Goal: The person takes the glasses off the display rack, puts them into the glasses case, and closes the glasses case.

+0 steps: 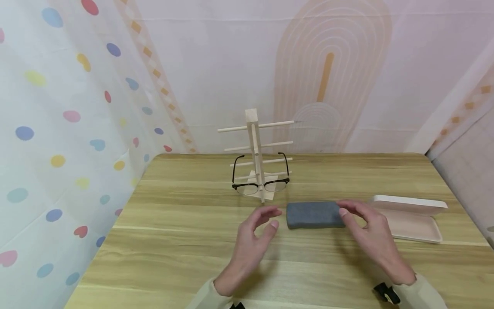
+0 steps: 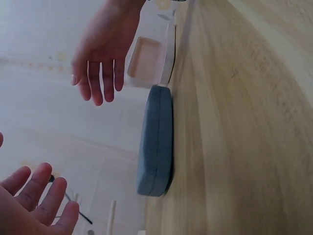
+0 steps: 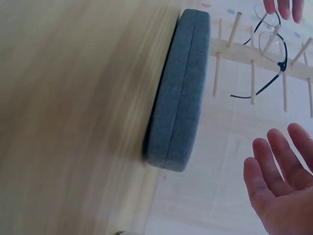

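A closed grey-blue glasses case (image 1: 314, 215) lies flat on the wooden table between my hands. My left hand (image 1: 254, 242) hovers just left of it, fingers loosely bent with nothing in them. At the case's right end is my right hand (image 1: 368, 231), its fingertips overlapping that end in the head view. In both wrist views the fingers stand apart from the case (image 3: 180, 93) and hold nothing. Behind the left hand, black-rimmed glasses (image 1: 275, 185) hang on a wooden display stand (image 1: 254, 141) with several pegs.
To the right of the right hand sits an open case (image 1: 414, 227) with a white lid and pink inside. A patterned curtain (image 1: 216, 64) hangs behind the table (image 1: 173, 240) and along its left side.
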`<state>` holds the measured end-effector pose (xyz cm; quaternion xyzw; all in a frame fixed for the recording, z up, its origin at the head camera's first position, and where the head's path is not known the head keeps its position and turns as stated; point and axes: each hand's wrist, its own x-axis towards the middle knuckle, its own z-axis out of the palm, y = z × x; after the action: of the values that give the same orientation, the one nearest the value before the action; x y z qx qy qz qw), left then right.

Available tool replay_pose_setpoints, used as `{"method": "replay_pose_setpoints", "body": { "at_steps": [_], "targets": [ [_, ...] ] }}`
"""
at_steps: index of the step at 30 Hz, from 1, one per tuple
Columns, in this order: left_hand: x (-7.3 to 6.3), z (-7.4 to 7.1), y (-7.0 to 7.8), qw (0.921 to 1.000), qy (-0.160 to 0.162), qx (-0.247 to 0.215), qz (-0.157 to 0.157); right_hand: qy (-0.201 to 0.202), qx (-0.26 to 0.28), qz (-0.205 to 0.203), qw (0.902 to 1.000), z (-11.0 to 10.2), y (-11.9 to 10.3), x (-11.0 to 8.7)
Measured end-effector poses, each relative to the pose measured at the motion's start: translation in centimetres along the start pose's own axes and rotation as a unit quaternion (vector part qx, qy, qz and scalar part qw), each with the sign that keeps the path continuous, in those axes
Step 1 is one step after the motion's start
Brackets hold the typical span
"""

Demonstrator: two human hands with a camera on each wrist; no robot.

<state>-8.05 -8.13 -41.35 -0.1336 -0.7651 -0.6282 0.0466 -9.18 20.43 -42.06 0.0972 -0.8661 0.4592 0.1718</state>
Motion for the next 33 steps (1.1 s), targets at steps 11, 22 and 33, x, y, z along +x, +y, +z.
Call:
{"method": "replay_pose_setpoints", "body": {
  "at_steps": [11, 22, 33],
  "targets": [
    [-0.4, -2.3, 0.6, 0.9981, 0.04, 0.032, 0.034, 0.018, 0.028, -0.048, 0.9983, 0.9, -1.4, 0.2],
    [-0.4, -5.0, 0.7, 0.9894, 0.087, 0.085, 0.079, 0.037, 0.021, -0.122, 0.9916, 1.8, -2.7, 1.2],
    [0.5, -6.9, 0.2, 0.9763, 0.135, 0.121, 0.118, 0.027, -0.007, -0.146, 0.9888, 2.8, -3.6, 2.2]
  ]
}}
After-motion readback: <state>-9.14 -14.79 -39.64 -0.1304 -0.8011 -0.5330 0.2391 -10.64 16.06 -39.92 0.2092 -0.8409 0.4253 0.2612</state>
